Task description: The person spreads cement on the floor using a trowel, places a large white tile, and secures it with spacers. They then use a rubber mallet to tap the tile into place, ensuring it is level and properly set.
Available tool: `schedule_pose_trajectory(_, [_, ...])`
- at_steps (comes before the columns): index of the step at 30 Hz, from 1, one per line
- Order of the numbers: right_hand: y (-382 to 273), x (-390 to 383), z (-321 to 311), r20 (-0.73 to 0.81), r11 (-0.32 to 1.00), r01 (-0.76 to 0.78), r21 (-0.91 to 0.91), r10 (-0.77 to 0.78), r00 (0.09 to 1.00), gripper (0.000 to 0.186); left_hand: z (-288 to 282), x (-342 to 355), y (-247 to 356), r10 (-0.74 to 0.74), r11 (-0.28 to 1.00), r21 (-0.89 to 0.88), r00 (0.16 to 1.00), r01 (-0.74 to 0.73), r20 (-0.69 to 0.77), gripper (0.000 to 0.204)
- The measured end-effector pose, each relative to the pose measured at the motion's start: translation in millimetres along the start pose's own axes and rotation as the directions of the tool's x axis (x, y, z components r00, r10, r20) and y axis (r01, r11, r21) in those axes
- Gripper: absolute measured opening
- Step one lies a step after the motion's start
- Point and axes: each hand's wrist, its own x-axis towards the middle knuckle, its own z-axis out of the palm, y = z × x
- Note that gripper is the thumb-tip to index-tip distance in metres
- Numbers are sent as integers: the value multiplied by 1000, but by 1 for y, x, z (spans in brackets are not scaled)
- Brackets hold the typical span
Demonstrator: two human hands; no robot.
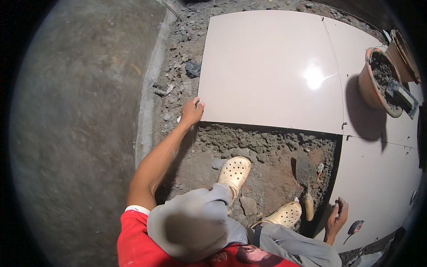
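My left hand grips the near left corner of a large glossy white tile, its fingers bent at the edge. My right hand is low on the right, loosely bent with fingers apart, beside the near right tile and holding nothing visible; whether it touches the tile is unclear. A round tape measure lies on that tile to its right. A trowel with a pale handle lies in the rough mortar bed between my hands, next to my cream clog.
An orange bucket of mortar with a flat tool in it stands on the right tiles, a second bucket behind it. Rubble lines the left of the tile, bordered by smooth concrete. My other clog rests on the bed.
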Motion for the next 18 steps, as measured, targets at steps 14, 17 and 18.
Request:
schedule_pose_trajectory(14, [-33, 20, 28, 131, 989, 147, -22, -143, 981, 26, 31, 24, 19, 221, 961, 186, 974, -206, -60, 68])
schedule_pose_trajectory(17, [-33, 15, 30, 130, 990, 140, -25, -136, 982, 25, 22, 44, 10, -120, 984, 112, 983, 136, -138, 52])
schedule_pose_trajectory(18, [-32, 14, 31, 132, 993, 118, -25, -114, 985, 24, 17, 49, 5, -239, 962, 99, 962, 253, -134, 46])
